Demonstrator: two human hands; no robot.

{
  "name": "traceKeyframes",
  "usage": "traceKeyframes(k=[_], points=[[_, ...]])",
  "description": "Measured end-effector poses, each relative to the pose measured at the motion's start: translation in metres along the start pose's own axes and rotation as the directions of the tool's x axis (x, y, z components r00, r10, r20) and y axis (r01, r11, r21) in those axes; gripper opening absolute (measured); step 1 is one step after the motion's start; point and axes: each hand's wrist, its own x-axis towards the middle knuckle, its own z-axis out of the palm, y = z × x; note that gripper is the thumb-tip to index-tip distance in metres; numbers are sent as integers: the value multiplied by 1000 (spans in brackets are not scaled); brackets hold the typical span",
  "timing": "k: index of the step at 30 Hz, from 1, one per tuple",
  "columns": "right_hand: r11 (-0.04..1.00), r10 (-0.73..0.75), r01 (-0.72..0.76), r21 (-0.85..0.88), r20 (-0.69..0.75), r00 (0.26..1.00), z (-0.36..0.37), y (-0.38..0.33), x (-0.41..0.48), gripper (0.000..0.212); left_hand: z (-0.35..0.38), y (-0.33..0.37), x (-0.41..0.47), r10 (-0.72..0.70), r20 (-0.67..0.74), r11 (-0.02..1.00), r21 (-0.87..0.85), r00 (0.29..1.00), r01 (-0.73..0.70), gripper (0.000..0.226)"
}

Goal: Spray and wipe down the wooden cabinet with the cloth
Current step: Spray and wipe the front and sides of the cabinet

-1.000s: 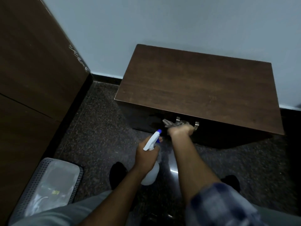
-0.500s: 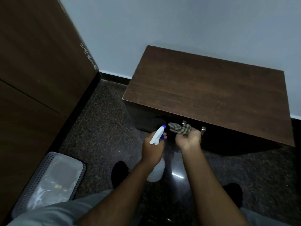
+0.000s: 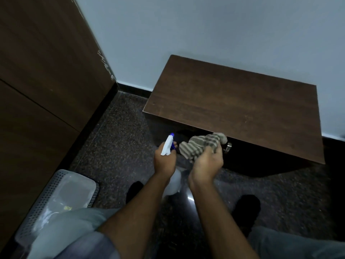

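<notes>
Along the left edge of the frame I see a tall dark wooden panel [image 3: 43, 86], and in the lower left corner a perforated grey bin [image 3: 56, 200] lined with clear plastic. Just left of centre, my left hand [image 3: 164, 163] is closed around a spray bottle [image 3: 169, 146]; its white head and blue nozzle stick up above the fist and point toward the cabinet front, while the pale body hangs below the hand. Right beside it, my right hand [image 3: 207, 163] grips a bunched striped cloth [image 3: 203, 144], which lies against the shadowed front of the cabinet near a metal handle [image 3: 228, 146]. The wooden cabinet [image 3: 239, 109] fills the centre right, its brown top bare, its back against the pale wall [image 3: 205, 30]. The floor [image 3: 115, 137] is dark and speckled.
</notes>
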Motion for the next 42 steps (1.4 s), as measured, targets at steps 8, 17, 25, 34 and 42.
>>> traceKeyframes(k=[8,17,25,34,42], points=[[-520,-55,842,-145,989,136,-43,32,95,59,-12,-3,4,-5,-104,997,-79,995,-4,60],[-776,504,347,527,848,-162,-16,27,138,48,-13,-20,23,-120,-121,991,-73,985,112,41],[-731,677,48,680,733,-70,24,6,130,63,-13,-21,16,-127,-94,988,-101,987,118,53],[-699,623,243,672,740,-254,-7,-6,142,59,-24,-17,32,-188,-147,981,-72,971,179,16],[-733,514,405,547,834,-198,78,48,100,62,-19,-29,30,-111,-230,994,-14,967,110,26]])
